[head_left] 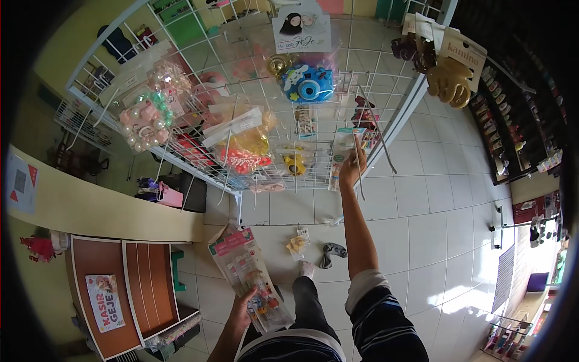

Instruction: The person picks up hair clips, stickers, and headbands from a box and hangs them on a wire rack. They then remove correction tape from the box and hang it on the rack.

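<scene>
My left hand (pixel 242 311) is closed around the lower part of several flat clear packs (pixel 250 277) with a pink header and small colourful pieces inside. They are held low in front of my body. My right hand (pixel 351 166) reaches up to the right side of a white wire display rack (pixel 389 120). Its fingers are at the edge of a clear hanging pack (pixel 342 151) with a teal header, beside a metal hook, and seem closed on it. Just left of it hangs a yellow toy in a bag (pixel 294 161).
On the rack hang a blue toy camera (pixel 309 87), a bag of pearly beads (pixel 145 120) and brown hair claws (pixel 449 81). A dark cloth item (pixel 332 254) and a small carded item (pixel 296 246) lie on the tiled floor. A brown counter (pixel 99 271) stands at left.
</scene>
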{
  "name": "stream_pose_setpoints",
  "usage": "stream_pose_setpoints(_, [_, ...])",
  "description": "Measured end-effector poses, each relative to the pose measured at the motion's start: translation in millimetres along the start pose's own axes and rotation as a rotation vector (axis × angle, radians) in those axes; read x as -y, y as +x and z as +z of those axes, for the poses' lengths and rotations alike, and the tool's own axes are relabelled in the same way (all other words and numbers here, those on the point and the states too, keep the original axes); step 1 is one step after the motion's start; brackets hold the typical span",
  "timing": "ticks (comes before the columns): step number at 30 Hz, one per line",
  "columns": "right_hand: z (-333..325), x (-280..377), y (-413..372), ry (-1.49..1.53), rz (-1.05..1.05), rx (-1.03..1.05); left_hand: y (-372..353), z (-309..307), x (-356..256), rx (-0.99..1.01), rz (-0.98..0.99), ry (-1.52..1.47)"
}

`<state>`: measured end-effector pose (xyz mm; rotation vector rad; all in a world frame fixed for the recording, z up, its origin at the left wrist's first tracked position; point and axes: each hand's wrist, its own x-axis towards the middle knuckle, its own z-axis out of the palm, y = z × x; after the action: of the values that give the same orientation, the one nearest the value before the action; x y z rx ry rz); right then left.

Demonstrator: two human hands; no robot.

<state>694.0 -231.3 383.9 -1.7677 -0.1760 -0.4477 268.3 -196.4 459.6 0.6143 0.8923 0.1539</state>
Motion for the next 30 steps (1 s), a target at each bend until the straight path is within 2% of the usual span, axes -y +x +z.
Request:
stream_pose_setpoints(2, [6,-11,2,0.013,-0.15,-0.067,0,9,-4,0.006,-0.006,-0.006])
stream_pose_setpoints(3, [1,-5,-2,0.023,-0.092,-0.032,1,15,-7,0.048,0.005,0.023])
stream_pose_setpoints(4, [1,-6,0,-0.028,-0.234,-0.086,0,20,-9,0.081,0.018,0.049])
stream_pose_setpoints(6, [-14,12,-20,-0.036,-0.197,-0.173,1,23,-9,0.049,-0.03,0.014])
stream_pose_setpoints(7, [-21,20,-40,0.056,-0.08,-0.182,4,27,-10,0.069,-0.05,0.045])
stream_pose_setpoints(9, [-53,49,-92,0.283,0.258,0.14,10,37,-10,0.094,-0.07,0.072])
stream_pose_setpoints(10, [-69,59,-121,0.328,0.405,0.337,14,42,-9,0.094,-0.012,0.131])
stream_pose_setpoints(11, [-78,59,-157,0.494,0.429,0.493,16,45,-6,0.098,0.043,0.193])
stream_pose_setpoints(12, [-91,98,-172,0.56,0.574,0.583,20,44,-2,0.106,0.035,0.193])
stream_pose_setpoints(14, [-103,120,-191,0.3,0.529,0.673,32,42,12,0.078,0.043,0.292])
stream_pose_setpoints(17, [-117,124,-189,0.31,0.64,0.678,43,39,29,0.081,0.024,0.286])
stream_pose_setpoints(19, [-123,106,-188,0.27,0.594,0.616,50,35,41,0.119,0.002,0.254])
stream_pose_setpoints(20, [-126,97,-188,0.241,0.551,0.574,53,32,46,0.079,0.087,0.315])
stream_pose_setpoints(21, [-128,93,-183,0.357,0.577,0.496,55,31,49,0.038,0.175,0.374])
stream_pose_setpoints(22, [-133,100,-170,0.396,0.63,0.433,55,30,50,0.046,0.171,0.378])
stream_pose_setpoints(25, [-146,115,-133,0.413,0.461,0.226,50,33,46,0.087,0.118,0.31])
stream_pose_setpoints(27, [-151,119,-115,0.321,0.358,0.142,39,42,38,0.113,-0.013,0.169])
stream_pose_setpoints(30, [-151,116,-103,0.204,0.313,0.093,40,35,43,0.109,0.062,0.186])
